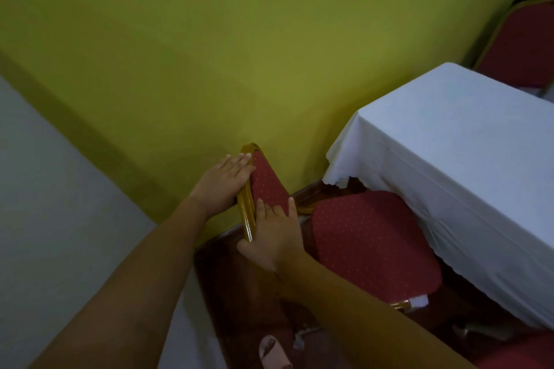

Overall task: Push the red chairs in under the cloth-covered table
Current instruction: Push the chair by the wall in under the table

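Observation:
A red chair with a gold frame stands close to the yellow wall; its dotted seat point(371, 243) points toward the table with the white cloth point(455, 141), and the seat's far part lies under the cloth's hanging edge. My left hand point(223, 178) lies flat against the back of the chair's backrest point(266, 186), fingers stretched out along the gold rim. My right hand point(274, 231) grips the backrest's lower side edge, fingers wrapped over the red padding. Both arms reach in from the lower left.
A second red chair point(521, 42) stands beyond the table at the top right. More red upholstery point(515, 353) shows at the bottom right corner. The yellow wall point(180, 54) runs right behind the chair, with a dark wooden skirting at the floor. A foot point(274, 350) shows below.

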### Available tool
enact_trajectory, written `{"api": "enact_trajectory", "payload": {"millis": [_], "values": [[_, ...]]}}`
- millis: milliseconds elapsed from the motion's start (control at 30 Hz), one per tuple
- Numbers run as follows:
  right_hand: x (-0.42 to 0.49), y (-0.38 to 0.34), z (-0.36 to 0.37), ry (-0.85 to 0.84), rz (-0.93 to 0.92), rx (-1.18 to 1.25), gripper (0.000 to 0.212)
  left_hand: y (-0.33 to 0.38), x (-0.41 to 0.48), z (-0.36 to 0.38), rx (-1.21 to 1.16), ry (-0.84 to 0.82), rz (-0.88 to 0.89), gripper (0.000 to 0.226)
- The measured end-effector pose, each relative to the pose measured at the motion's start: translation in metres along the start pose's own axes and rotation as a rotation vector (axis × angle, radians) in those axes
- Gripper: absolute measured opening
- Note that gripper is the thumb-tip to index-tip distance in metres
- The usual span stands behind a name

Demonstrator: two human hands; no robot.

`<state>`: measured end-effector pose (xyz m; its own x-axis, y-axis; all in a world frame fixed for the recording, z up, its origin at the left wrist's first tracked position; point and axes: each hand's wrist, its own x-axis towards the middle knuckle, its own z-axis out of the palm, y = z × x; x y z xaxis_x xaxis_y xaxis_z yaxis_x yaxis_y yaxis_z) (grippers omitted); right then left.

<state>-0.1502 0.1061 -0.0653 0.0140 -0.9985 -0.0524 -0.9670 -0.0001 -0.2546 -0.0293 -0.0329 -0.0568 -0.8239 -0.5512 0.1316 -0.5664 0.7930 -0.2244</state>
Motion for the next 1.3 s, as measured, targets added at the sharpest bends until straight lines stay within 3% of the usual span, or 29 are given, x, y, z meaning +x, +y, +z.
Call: {"api": "enact_trajectory", "payload": {"millis": [267,467,600,700,900,1100,1300], "values": [[-0.088,0.066,0.0,0.154,-0.046,-0.063,0.083,0.078,0.009,-0.019,-0.088,-0.033,0.159,0.073],[-0.144,0.077,0.007,0.272,0.15,0.021,0.072,0.106,0.031,-0.041,-0.068,-0.019,0.251,0.083],[-0.146,0.066,0.012,0.33,0.23,0.056,0.076,0.116,0.035,-0.04,-0.095,-0.078,0.333,0.072],[-0.143,0.071,0.014,0.337,0.227,0.056,0.077,0.119,0.03,-0.034,-0.207,-0.079,0.27,0.06],[-0.141,0.087,0.013,0.354,0.199,0.081,0.074,0.118,0.042,-0.028,-0.262,-0.057,0.249,0.06],[-0.141,0.132,0.004,0.384,0.16,0.137,0.062,0.139,0.072,-0.018,-0.31,-0.073,0.196,0.082],[-0.152,0.179,-0.01,0.35,0.163,0.061,0.063,0.166,0.098,-0.023,-0.268,-0.023,0.292,0.091]]}}
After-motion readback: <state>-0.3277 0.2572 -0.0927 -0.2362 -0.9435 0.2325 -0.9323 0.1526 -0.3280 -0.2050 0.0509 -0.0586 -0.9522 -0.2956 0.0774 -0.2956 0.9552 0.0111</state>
